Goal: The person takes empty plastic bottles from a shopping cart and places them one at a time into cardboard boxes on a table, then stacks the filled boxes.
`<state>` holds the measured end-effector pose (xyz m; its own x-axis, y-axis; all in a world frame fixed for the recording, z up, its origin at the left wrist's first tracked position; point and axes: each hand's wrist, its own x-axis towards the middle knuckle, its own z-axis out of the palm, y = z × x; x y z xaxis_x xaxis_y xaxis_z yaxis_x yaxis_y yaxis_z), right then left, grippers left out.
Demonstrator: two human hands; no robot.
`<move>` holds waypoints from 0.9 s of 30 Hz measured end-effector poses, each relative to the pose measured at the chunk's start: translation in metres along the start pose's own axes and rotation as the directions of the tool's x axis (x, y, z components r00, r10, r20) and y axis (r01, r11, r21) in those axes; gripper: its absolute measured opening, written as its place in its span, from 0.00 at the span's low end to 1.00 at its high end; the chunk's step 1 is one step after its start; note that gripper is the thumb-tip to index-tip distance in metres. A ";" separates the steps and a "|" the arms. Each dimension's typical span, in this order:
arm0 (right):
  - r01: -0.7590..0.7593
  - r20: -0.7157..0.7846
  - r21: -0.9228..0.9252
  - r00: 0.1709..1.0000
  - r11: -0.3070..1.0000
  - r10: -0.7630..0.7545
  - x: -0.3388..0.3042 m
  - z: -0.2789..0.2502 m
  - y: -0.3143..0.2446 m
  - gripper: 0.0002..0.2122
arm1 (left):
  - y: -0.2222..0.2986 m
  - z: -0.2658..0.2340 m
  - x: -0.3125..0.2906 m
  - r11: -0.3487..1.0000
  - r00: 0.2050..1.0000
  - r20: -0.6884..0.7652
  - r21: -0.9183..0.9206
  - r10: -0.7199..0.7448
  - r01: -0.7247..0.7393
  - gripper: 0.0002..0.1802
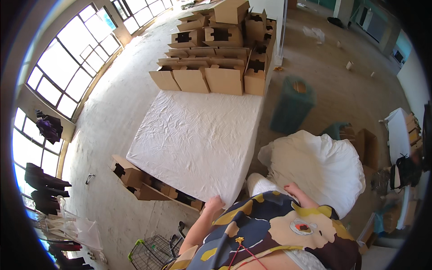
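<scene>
A white, wrinkled fitted sheet [193, 130] covers a flat bed-sized block in front of me. At its near corner, my left hand [214, 203] is closed on the sheet's edge, with the fingers partly hidden by the cloth. Farther right, my right hand [293, 188] hangs low by my white-clad leg, close to a big round heap of white fabric [319, 162]. Its fingers are too small and partly hidden to tell whether they hold anything.
Open brown cardboard boxes [225, 81] are stacked at the block's far end, and more boxes [135, 177] show beneath its near left edge. A green wrapped roll [292, 105] stands to the right. A wire cart [150, 252] is at lower left; dark clothes [42, 180] hang by the windows.
</scene>
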<state>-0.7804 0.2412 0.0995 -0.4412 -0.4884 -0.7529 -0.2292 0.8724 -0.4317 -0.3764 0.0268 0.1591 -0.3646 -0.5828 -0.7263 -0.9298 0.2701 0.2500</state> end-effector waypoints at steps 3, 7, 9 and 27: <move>0.048 0.009 -0.011 0.999 0.999 -0.048 0.023 -0.013 -0.008 0.13 | 0.004 -0.007 -0.001 1.000 0.999 0.033 0.006 0.002 -0.002 0.24; 0.141 0.022 -0.179 0.990 0.974 -0.139 0.049 -0.023 -0.023 0.13 | 0.006 -0.010 -0.004 0.999 0.999 0.045 -0.031 0.009 -0.008 0.22; 0.225 -0.022 -0.219 0.972 0.950 -0.235 0.063 -0.023 -0.020 0.14 | 0.009 -0.011 0.001 0.999 0.999 0.032 -0.043 0.020 -0.018 0.21; 0.009 -0.023 -0.400 1.000 0.917 -0.020 0.273 -0.200 -0.084 0.17 | 0.016 0.007 -0.012 0.949 0.983 0.015 -0.258 -0.181 0.178 0.26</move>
<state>-1.0554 0.0382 0.0296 -0.4566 -0.5056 -0.7321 -0.5612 0.8022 -0.2040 -0.3868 0.0442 0.1676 -0.1898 -0.6104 -0.7690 -0.9609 -0.0455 0.2732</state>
